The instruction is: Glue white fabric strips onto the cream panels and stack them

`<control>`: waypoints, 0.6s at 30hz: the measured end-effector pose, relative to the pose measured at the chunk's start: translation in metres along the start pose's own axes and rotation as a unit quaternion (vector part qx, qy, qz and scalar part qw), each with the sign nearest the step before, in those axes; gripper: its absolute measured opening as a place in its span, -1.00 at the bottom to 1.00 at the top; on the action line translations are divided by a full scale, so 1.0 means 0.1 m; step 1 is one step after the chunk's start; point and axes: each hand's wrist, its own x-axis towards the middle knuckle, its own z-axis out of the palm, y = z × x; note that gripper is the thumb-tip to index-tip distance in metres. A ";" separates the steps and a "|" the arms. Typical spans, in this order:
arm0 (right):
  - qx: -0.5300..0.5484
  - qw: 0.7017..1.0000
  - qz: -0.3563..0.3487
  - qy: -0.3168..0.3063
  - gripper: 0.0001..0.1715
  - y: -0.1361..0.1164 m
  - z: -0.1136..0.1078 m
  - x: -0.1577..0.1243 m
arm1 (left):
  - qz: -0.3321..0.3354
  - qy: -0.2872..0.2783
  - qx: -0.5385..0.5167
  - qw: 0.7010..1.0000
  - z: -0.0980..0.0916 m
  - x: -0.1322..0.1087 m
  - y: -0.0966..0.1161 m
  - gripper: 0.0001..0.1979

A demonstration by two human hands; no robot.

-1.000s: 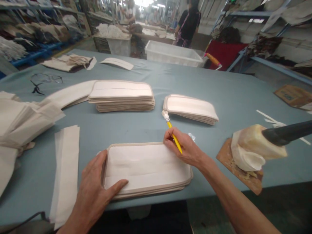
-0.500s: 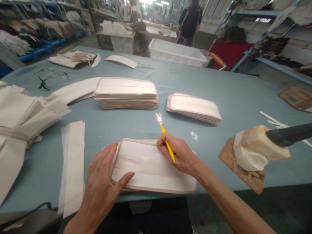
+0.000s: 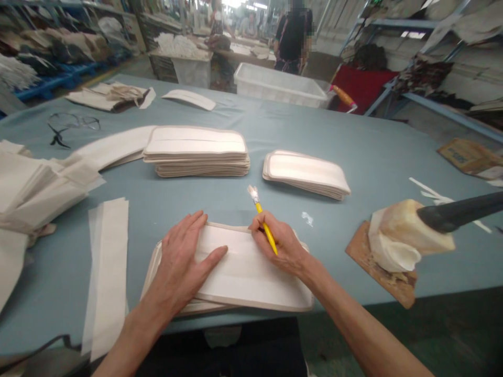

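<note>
In front of me a pale rectangular panel with rounded corners and a beige rim [image 3: 251,277] lies on similar panels near the table's front edge. My left hand [image 3: 186,256] rests flat across its left part, thumb and fingers apart. A yellow-handled brush [image 3: 269,234] is pinched in my right hand [image 3: 281,243], which leans on the panel's right part. White paste coats the bristles, which point away from me, above the table beyond the panel. Farther back stand a taller stack of finished-looking panels [image 3: 196,149] and a lower stack [image 3: 306,173].
To the right, a paste-smeared container [image 3: 408,230] with a dark handle sits on a brown board [image 3: 357,246]. White strips [image 3: 110,262] and a bundle of pale pieces [image 3: 35,188] lie left. Eyeglasses [image 3: 90,123], a white bin [image 3: 279,86] and a person [image 3: 293,39] are farther back.
My left hand has slid further onto the panel, away from its left edge, and more of the panels beneath shows at left. My right hand still holds the brush. The view has shifted slightly.
</note>
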 end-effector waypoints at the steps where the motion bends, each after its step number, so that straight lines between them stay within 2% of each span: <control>1: 0.000 1.000 0.001 0.003 -0.94 -0.02 -0.02 0.00 | -0.042 -0.005 -0.029 0.999 -0.04 0.02 0.02 -0.18; 4: -0.005 1.000 0.003 0.008 -0.94 -0.09 -0.10 -0.01 | -0.154 -0.001 -0.085 0.984 -0.20 0.09 0.05 -0.11; 8: -0.010 1.000 -0.001 0.012 -0.94 -0.19 -0.20 0.00 | -0.196 0.005 -0.118 0.973 -0.35 0.14 0.06 -0.13; 11: -0.006 1.000 -0.002 0.012 -0.95 -0.26 -0.26 0.02 | -0.238 -0.038 -0.187 0.952 -0.35 0.12 0.07 -0.07; 15: 0.000 1.000 0.000 0.007 -0.94 -0.36 -0.36 0.03 | -0.279 -0.117 -0.360 0.883 -0.36 0.08 0.18 0.11; 18: 0.001 1.000 0.006 -0.001 -0.94 -0.46 -0.45 0.00 | -0.311 -0.143 -0.452 0.824 -0.48 0.07 0.34 0.08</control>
